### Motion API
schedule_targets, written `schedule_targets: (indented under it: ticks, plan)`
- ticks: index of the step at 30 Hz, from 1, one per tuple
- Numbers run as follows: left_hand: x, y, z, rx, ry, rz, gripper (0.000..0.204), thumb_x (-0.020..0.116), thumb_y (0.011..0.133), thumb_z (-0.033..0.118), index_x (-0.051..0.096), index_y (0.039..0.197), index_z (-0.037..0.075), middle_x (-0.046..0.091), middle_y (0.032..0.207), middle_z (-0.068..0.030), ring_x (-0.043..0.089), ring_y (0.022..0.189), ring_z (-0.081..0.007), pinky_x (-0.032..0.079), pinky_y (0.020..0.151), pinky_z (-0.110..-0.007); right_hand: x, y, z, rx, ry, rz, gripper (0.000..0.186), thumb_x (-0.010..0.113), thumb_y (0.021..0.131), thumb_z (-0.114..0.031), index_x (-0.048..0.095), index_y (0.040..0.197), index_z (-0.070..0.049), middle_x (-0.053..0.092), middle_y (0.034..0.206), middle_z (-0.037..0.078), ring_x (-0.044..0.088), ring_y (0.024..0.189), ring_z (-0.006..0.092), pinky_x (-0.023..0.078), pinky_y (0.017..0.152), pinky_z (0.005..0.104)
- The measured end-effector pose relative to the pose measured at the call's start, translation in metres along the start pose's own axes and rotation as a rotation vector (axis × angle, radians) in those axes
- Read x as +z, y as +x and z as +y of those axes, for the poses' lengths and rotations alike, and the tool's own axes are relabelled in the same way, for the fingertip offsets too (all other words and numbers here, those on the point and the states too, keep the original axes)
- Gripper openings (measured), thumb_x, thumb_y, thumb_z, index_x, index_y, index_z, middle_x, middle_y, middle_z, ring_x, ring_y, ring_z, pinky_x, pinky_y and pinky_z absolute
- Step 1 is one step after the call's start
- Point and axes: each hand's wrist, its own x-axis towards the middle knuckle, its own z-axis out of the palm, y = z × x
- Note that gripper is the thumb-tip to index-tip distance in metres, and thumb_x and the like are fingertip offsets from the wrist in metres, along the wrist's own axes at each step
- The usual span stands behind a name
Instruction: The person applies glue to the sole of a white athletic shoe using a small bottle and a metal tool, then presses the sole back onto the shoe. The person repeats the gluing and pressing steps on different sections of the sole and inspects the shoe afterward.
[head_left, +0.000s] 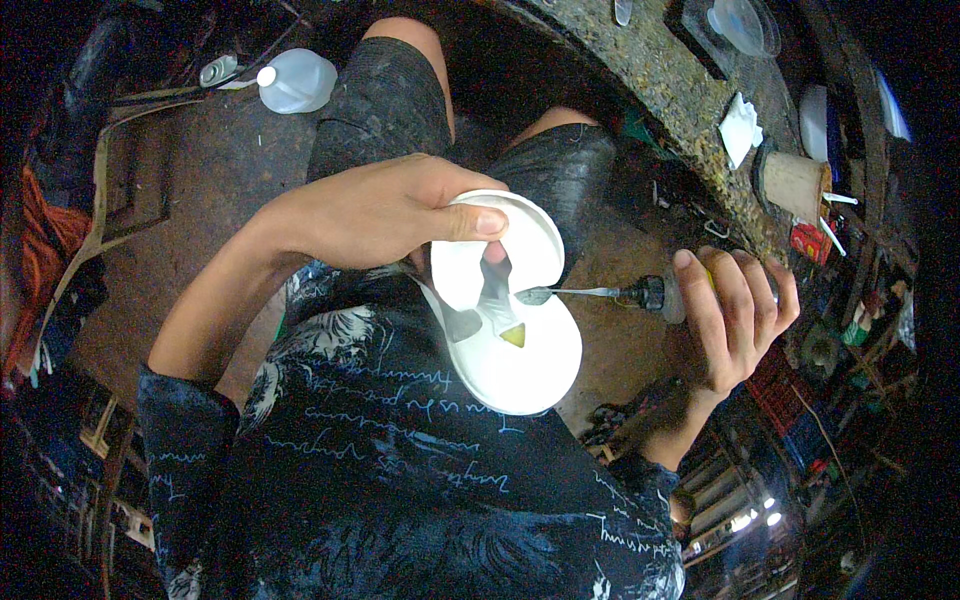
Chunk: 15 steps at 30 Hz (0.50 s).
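My left hand [400,210] grips a white, rounded piece [520,370] shaped like a figure eight, with a notch in its right side. The thumb lies on its upper face, and a fingertip shows through an opening in its middle. In my right hand [735,310] is a hand tool with a black collar [645,293] and a thin metal shaft [595,292]. The shaft's grey pointed tip [535,296] sits at the notch, seemingly against the white piece. The fingers hide most of the handle, so its exact kind cannot be told.
A translucent jug [298,80] with a white cap stands on the floor at the far left. Along the right runs a rough speckled bench [650,75], bearing crumpled white paper [740,130], a beige container [793,183] and a clear round lid [750,25]. A red packet [815,242] lies nearby.
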Motion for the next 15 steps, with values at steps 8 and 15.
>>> schedule_targets:
  ticks: [8,15]
  plan:
    - [0.012,-0.016,-0.004,-0.015,-0.042,0.103,0.044,0.053,0.115,0.042,0.067,0.134,0.005,0.072,0.107,0.0028,0.063,0.097,-0.0055,0.056,0.082,-0.025,0.005,0.0,0.003,-0.033,0.001,0.014,0.028,0.072,0.084,-0.02,0.082,0.11,-0.015,0.075,0.103,0.003,0.07,0.103,0.0229,0.051,0.105,0.0491]
    - [0.013,-0.02,-0.007,-0.039,-0.134,0.098,0.046,0.051,0.116,0.044,0.063,0.137,0.005,0.07,0.107,0.0027,0.064,0.097,-0.0055,0.057,0.081,-0.025,0.006,0.001,0.005,-0.065,-0.014,-0.004,0.029,0.072,0.085,-0.021,0.082,0.111,-0.016,0.075,0.104,0.003,0.07,0.104,0.0233,0.05,0.105,0.0488]
